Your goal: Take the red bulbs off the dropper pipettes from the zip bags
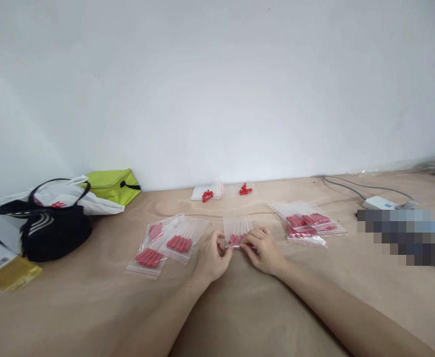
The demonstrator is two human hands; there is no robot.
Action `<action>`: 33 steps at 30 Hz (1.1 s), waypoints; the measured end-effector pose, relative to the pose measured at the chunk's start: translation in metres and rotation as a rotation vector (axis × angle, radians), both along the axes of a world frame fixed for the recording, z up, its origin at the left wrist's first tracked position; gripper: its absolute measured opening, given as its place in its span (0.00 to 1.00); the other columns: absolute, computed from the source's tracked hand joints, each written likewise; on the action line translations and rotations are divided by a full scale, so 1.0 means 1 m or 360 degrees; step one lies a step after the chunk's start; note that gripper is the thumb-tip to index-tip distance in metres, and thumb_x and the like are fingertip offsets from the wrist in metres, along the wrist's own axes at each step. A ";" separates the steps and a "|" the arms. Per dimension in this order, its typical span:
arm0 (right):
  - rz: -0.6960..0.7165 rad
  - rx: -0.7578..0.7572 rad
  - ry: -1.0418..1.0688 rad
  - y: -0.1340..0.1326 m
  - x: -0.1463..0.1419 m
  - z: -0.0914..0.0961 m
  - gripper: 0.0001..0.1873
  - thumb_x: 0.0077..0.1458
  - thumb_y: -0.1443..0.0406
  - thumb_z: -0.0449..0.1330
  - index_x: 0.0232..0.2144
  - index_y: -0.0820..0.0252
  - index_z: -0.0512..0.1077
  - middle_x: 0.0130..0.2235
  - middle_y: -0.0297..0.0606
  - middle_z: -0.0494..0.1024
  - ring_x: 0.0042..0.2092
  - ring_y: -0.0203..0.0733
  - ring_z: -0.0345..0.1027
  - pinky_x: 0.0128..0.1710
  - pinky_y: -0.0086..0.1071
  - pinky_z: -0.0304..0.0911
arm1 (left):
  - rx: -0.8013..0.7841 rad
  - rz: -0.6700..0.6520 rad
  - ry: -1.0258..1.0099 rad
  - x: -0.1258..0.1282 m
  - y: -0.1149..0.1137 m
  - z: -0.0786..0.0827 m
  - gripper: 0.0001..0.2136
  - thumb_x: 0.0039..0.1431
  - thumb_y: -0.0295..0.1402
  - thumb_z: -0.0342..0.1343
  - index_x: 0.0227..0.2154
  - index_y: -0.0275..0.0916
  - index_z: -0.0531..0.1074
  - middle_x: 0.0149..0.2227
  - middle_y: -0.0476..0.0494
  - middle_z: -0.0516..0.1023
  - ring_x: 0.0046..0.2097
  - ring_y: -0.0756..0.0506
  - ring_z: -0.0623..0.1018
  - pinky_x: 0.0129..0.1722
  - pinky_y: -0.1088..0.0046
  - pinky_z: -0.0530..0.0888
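In the middle of the table lies a clear zip bag (239, 224) holding several thin white sticks with red ends. My left hand (214, 255) pinches the left corner of its near edge, thumb and fingers closed. At the same edge on the right, my right hand (262, 249) is closed on the bag and covers part of the red ends. Left of my hands are filled bags (180, 243) of the same red-ended sticks, some overlapping. To the right lies a pile of similar filled bags (308, 220).
By the wall are loose red pieces (207, 196) on flat bags and another red cluster (245, 189). A black bag (59, 230), a white plastic bag (104, 204) and a lime-green bag (109, 184) stand at left. At right are a white power strip (381, 203) and grey cable (366, 184).
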State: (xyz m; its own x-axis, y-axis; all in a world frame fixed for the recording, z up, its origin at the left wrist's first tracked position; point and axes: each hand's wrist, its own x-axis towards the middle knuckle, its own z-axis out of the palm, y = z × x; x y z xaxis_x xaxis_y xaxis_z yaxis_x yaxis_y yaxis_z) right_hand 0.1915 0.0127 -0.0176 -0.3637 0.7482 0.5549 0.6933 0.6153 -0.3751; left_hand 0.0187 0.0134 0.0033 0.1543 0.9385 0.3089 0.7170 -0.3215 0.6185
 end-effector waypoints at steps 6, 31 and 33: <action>0.0010 0.0023 -0.0056 0.000 -0.001 -0.001 0.07 0.55 0.67 0.50 0.27 0.60 0.67 0.29 0.35 0.72 0.33 0.36 0.61 0.37 0.33 0.47 | -0.0634 -0.0015 -0.0637 0.001 0.008 -0.004 0.22 0.46 0.34 0.59 0.44 0.35 0.61 0.23 0.50 0.75 0.27 0.48 0.75 0.28 0.74 0.70; -0.0161 -0.0299 0.0219 0.007 -0.016 -0.004 0.13 0.56 0.63 0.50 0.23 0.58 0.70 0.27 0.32 0.73 0.31 0.34 0.65 0.34 0.31 0.48 | 0.0737 -0.0471 0.0600 -0.016 0.004 -0.003 0.09 0.54 0.28 0.51 0.36 0.43 0.72 0.33 0.45 0.70 0.36 0.46 0.70 0.36 0.69 0.69; -0.0145 -0.0287 0.0199 0.007 -0.016 -0.004 0.13 0.56 0.64 0.50 0.24 0.58 0.70 0.27 0.32 0.74 0.32 0.35 0.65 0.34 0.31 0.49 | 0.0932 -0.0511 0.0676 -0.017 0.009 -0.002 0.09 0.57 0.28 0.48 0.35 0.44 0.74 0.33 0.44 0.70 0.36 0.47 0.70 0.36 0.69 0.69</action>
State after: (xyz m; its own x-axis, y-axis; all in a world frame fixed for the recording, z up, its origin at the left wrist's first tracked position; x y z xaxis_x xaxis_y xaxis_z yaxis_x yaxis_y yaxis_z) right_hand 0.1760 0.0201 -0.0220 -0.2270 0.8659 0.4458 0.6842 0.4675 -0.5598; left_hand 0.0021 0.0229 0.0016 0.6056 0.5310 0.5927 0.6709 -0.7412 -0.0215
